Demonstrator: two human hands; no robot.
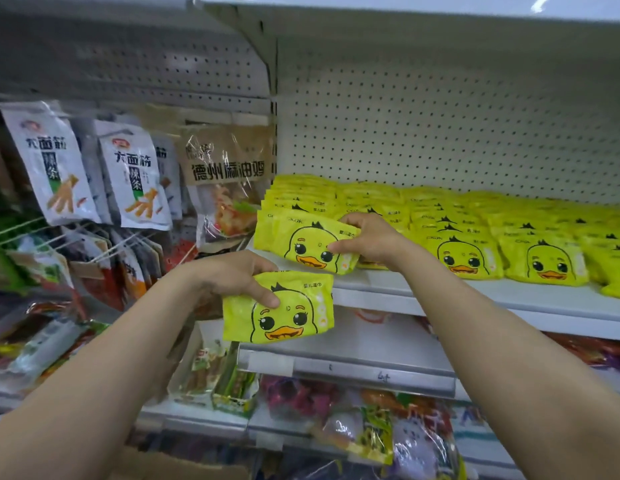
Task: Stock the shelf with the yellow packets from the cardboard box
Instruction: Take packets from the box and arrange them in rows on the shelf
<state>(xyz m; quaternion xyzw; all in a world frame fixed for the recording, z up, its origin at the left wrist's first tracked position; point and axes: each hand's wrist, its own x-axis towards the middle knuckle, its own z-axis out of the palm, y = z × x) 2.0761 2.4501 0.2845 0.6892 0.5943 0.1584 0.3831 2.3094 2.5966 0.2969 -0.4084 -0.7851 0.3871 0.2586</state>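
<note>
Right hand [372, 239] grip pinches 1 yellow packet [312, 242] at its right edge, set at the front of the leftmost row on the shelf [509, 296]. Left hand [232, 277] grips a 2nd packet [279, 308] by its top-left corner, just below the shelf lip. Best to seat the 1st flush, duck face forward, then feed the 2nd. About 5 rows stocked. Cardboard box [163, 465] at bottom edge.

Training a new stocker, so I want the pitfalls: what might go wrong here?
The packet that the right hand pinches sits at the shelf front edge; let go early, it may slide off. The left hand holds its packet by one corner, so it may slip.
</note>
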